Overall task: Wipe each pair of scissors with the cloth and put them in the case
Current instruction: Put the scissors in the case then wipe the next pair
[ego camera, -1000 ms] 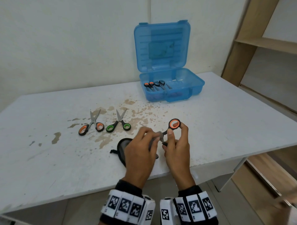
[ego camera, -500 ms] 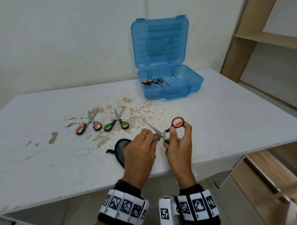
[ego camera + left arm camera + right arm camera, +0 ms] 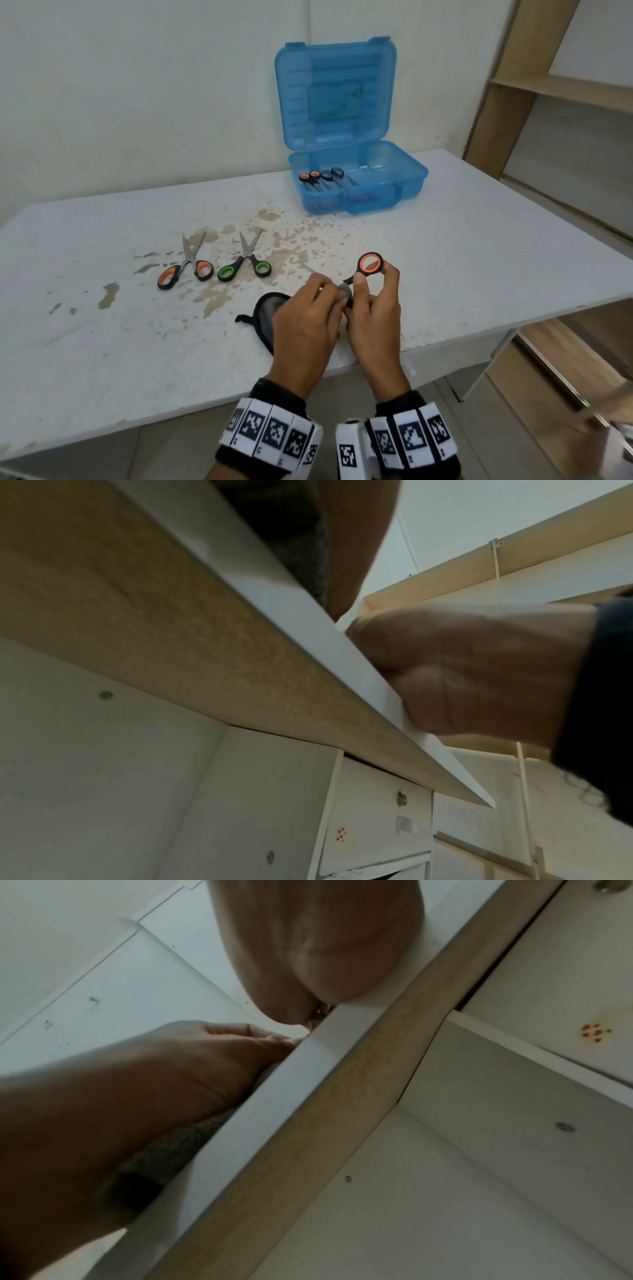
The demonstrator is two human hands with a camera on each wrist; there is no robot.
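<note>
Fingers [image 3: 390, 274] of the right hand [image 3: 373, 318] pinch orange-handled steel scissors [image 3: 368, 265]; left hand [image 3: 305, 318] grips grey cloth [image 3: 265, 308] at the stained white counter [image 3: 102, 342] edge, wooden shelves [image 3: 565, 92] rightward.

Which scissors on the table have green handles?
The green-handled scissors, lying on the table just right of the orange-handled pair. Its finger rings are green inside; the neighbour's are orange.

Head view: even, soft lighting, faint shadows on the counter [image 3: 445, 260]; wide-angle bending toward frame edges. Both wrist views: dimmer, soft-focus, motion-blurred beneath the counter edge.
</note>
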